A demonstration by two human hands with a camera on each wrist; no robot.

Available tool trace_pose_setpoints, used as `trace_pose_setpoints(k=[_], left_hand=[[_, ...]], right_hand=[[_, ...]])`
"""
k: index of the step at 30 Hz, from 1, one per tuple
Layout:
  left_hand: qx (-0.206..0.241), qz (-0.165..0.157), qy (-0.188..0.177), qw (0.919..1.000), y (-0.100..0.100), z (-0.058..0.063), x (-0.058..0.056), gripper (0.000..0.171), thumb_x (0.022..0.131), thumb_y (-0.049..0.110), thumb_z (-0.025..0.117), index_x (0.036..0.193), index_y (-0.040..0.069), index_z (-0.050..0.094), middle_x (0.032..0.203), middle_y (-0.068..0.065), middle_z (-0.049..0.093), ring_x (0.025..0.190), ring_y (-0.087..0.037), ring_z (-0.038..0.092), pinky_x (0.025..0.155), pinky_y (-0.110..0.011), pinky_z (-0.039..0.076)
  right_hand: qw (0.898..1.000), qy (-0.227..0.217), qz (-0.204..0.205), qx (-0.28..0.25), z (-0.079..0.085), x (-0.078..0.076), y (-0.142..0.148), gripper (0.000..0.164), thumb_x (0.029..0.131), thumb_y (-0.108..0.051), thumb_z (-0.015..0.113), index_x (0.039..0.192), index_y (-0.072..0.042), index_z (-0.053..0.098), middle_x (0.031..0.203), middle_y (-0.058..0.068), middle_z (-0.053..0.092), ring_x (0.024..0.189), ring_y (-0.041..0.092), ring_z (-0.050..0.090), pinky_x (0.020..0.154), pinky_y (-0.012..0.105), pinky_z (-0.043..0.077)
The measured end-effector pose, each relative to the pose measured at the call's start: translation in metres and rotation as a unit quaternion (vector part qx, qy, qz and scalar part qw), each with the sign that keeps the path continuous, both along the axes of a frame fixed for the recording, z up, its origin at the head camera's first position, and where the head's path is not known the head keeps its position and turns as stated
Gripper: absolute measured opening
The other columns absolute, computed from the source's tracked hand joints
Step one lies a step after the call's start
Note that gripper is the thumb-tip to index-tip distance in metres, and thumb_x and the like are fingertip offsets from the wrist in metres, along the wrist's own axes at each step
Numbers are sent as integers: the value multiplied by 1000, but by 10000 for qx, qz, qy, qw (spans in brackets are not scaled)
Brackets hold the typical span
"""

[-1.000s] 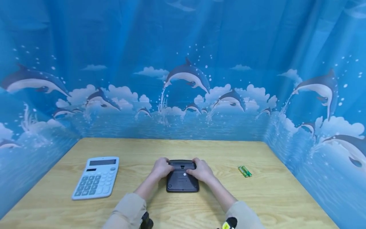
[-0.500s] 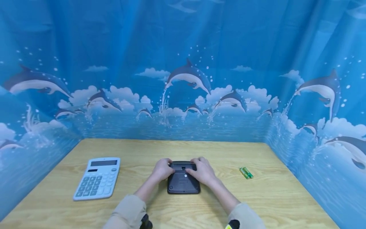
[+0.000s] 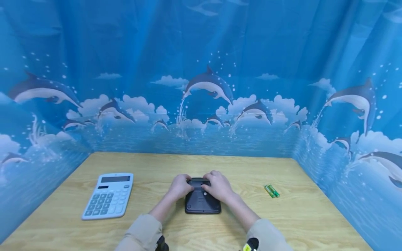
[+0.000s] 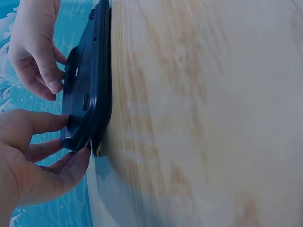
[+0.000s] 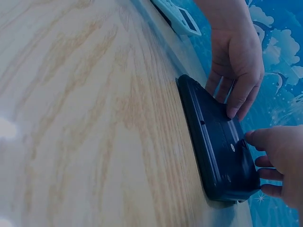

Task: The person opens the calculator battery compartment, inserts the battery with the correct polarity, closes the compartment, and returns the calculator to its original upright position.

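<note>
A flat black device (image 3: 202,205) lies on the desk (image 3: 154,164), between the two hands, near the middle of the head view. By the left hand (image 3: 179,185) its far corner is pinched, the grip nearly closed: the thumb is laid on the upper face and the fingers are bent around the edge. By the right hand (image 3: 218,186) a wider grip is kept, the thumb pressed on the upper face near the far side and the fingers curved at the far edge.

Both far corners are partly covered by the hands, and the fingertips beyond that edge are hidden in the head view. The underside cannot be seen, and the faint print on the upper face is too small to be read. Both sleeves are cut off by the lower border.

One white dot is seen on the device. One white calculator (image 3: 108,197) is set well to the left; two green batteries (image 3: 272,191) are placed side by side at the right.
</note>
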State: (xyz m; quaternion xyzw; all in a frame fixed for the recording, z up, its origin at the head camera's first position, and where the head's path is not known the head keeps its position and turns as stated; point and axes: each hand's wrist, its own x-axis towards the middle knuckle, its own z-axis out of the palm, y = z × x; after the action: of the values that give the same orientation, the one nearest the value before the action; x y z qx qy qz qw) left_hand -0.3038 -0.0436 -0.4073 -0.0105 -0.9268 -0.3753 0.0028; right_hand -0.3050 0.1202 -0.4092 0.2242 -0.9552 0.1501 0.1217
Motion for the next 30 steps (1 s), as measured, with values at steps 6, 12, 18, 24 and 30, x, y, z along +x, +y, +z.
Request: trace_pose_setpoints(k=[6, 12, 18, 24, 30], left_hand=[[-104, -13, 4, 9999, 1, -2, 0, 36, 72, 2, 72, 107, -3, 64, 101, -15, 62, 87, -22, 58, 74, -34, 51], [-84, -142, 228, 9996, -1, -3, 0, 35, 70, 1, 71, 104, -5, 65, 98, -16, 64, 84, -23, 58, 70, -33, 51], [-123, -124, 210, 9996, -1, -2, 0, 36, 72, 2, 72, 107, -5, 65, 104, -17, 63, 96, -26, 59, 80, -37, 51], [-84, -16, 145, 9999, 0, -4, -1, 35, 74, 3, 72, 107, -4, 65, 104, -17, 62, 98, -28, 58, 82, -39, 50], [-63, 18, 105, 9999, 1, -5, -2, 36, 74, 2, 72, 108, -5, 64, 105, -18, 62, 95, -26, 58, 80, -37, 51]], right_hand=[[9993, 317, 148, 161, -3, 2, 0, 28, 81, -30, 71, 100, -10, 69, 92, 5, 60, 87, 22, 56, 75, 36, 49], [9991, 328, 205, 185, -4, 0, 1, 29, 81, -31, 70, 101, -10, 68, 93, 4, 60, 89, 22, 55, 75, 38, 48], [9976, 460, 405, 308, -3, -5, 1, 26, 82, -30, 70, 100, -11, 69, 92, 3, 59, 88, 21, 55, 74, 37, 48], [9961, 519, 564, 443, -2, -8, 2, 22, 82, -28, 70, 97, -11, 70, 91, 3, 61, 86, 21, 56, 73, 36, 49], [9941, 547, 781, 521, -1, -12, 4, 20, 82, -26, 70, 95, -11, 70, 89, 2, 61, 84, 19, 56, 71, 33, 49]])
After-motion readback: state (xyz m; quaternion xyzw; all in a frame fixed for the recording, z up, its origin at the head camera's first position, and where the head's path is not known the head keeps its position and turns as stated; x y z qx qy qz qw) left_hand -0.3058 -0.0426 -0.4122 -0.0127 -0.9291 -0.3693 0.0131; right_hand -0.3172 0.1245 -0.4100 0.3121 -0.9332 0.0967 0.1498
